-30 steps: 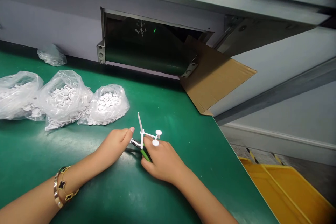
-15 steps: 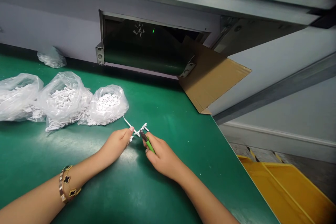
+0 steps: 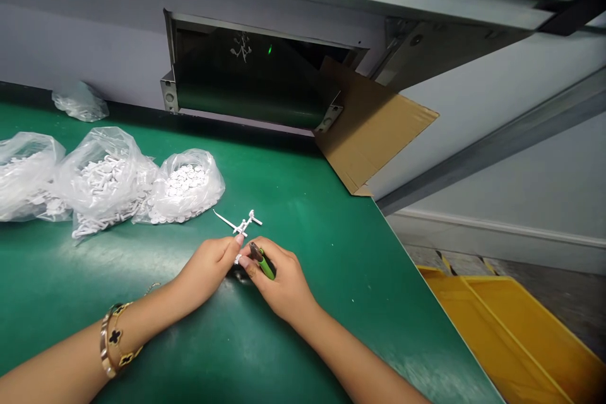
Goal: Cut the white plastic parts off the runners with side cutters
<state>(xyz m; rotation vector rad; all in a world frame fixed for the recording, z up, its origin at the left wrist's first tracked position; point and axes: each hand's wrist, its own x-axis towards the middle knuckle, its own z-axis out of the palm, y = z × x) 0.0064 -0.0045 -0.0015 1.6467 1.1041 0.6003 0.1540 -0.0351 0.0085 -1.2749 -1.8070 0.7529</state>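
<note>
Two hands meet low on the green table (image 3: 307, 214), fingertips almost touching. My left hand (image 3: 208, 265) has thumb and forefinger closed narrow on the near end of a white plastic sprue (image 3: 239, 225), which sticks out far and left of my fingertips, just above the tabletop. My right hand (image 3: 279, 284) is curled round a green-handled cutter (image 3: 262, 263), its dark tip pointing far-left toward the sprue; I cannot tell whether the tip touches it. A gold bracelet (image 3: 116, 344) sits on my left wrist. To the far left lie clear bags of white parts (image 3: 104, 180), side by side. Beyond them, at the table's far edge, is a small crumpled bag (image 3: 78, 101). A cardboard sheet (image 3: 374, 132) leans by the dark conveyor opening (image 3: 246, 82). A yellow bin (image 3: 516, 328) stands off the table, near right.
</note>
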